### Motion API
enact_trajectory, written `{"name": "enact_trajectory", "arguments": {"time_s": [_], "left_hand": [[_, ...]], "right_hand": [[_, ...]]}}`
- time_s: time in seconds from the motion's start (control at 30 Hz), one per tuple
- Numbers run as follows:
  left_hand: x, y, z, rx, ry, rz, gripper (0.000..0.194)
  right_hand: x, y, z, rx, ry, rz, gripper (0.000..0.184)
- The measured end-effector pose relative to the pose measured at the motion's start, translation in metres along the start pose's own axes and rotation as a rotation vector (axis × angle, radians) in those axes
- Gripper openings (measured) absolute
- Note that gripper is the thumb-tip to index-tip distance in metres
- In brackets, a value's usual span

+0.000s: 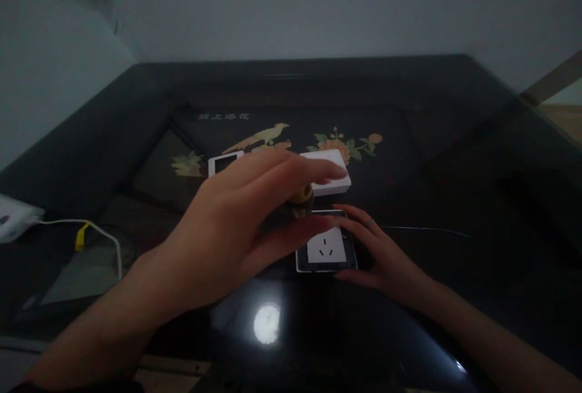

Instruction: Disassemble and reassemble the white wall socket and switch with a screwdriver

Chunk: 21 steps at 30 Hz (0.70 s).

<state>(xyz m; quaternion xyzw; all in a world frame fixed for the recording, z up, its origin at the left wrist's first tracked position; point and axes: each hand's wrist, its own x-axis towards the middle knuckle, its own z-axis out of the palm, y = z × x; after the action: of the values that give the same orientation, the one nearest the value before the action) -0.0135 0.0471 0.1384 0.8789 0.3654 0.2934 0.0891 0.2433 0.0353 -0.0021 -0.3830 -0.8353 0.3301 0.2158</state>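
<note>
A white wall socket with three slots and a dark border lies face up on the table. My right hand grips it from the right, its fingers at the far edge and thumb at the near edge. Raised over the table just left of the socket, my left hand is closed around a yellowish round-ended handle. Most of that handle and whatever lies below it are hidden by the hand. Behind the hands are a white box and a white frame with a dark middle, partly covered by my left hand.
The dark glossy table has a bird and flower picture. A white device with a cable and yellow tag lies at the left. To the right of the socket runs a thin wire-like strand. A wall stands behind.
</note>
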Motion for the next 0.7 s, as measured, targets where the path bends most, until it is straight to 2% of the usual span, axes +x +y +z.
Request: {"name": "enact_trajectory", "arguments": {"time_s": [0.07,0.13,0.2,0.33,0.4,0.57,0.63,0.7], "left_hand": [[-0.001,0.0,-0.006,-0.104,-0.108,-0.044,0.049],[-0.004,-0.001,-0.013,-0.149,-0.178,-0.08,0.06],[-0.005,-0.001,-0.015,-0.142,-0.183,-0.082,0.058],[-0.003,0.003,-0.005,-0.07,-0.04,-0.026,0.031],[-0.002,0.005,-0.001,-0.062,0.008,-0.023,0.03],[-0.003,0.006,-0.009,-0.169,-0.128,-0.085,0.055],[-0.004,0.005,-0.012,-0.175,-0.16,-0.075,0.053],[-0.004,0.005,-0.012,-0.142,-0.137,-0.044,0.042]], "right_hand": [[0.0,0.0,0.0,0.005,-0.006,0.008,0.078],[0.0,0.001,0.0,0.008,-0.007,0.012,0.078],[-0.001,0.001,0.001,0.007,0.0,0.009,0.078],[-0.001,0.002,0.001,0.003,0.006,0.003,0.08],[-0.001,0.002,0.001,0.001,0.006,-0.002,0.079],[-0.001,0.003,0.002,0.018,-0.002,0.004,0.078],[-0.002,0.003,0.002,0.026,0.002,0.001,0.079],[-0.002,0.003,0.003,0.021,0.003,0.002,0.08]]}}
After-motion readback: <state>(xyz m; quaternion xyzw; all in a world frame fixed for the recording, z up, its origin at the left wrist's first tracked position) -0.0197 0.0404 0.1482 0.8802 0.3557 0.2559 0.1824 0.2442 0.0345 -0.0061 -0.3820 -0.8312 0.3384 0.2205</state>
